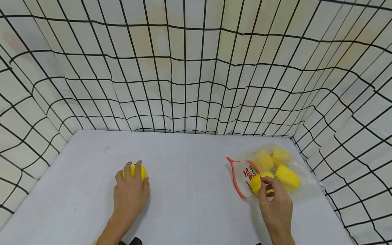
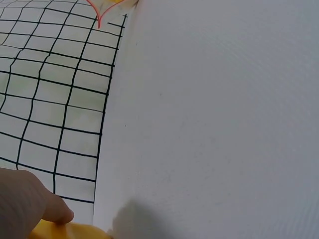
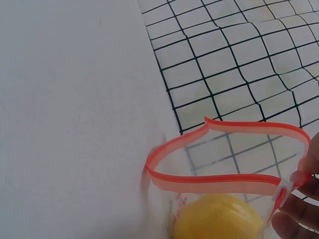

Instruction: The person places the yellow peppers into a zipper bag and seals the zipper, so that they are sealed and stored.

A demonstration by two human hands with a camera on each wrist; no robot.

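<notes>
Left hand (image 1: 130, 190) cups a yellow pepper (image 1: 134, 172) at seven o'clock; right hand (image 1: 275, 204) pinches the open zip bag (image 1: 245, 177) rim at four o'clock; keeping that mouth wide should ease loading.

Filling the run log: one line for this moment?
left hand: grips yellow toy pepper | right hand: pinches clear red-rimmed zip bag | table

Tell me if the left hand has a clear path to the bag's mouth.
Probably yes: bare table lies between the left hand and the bag, whose mouth gapes toward it. But that hand already grips a yellow piece.
</notes>
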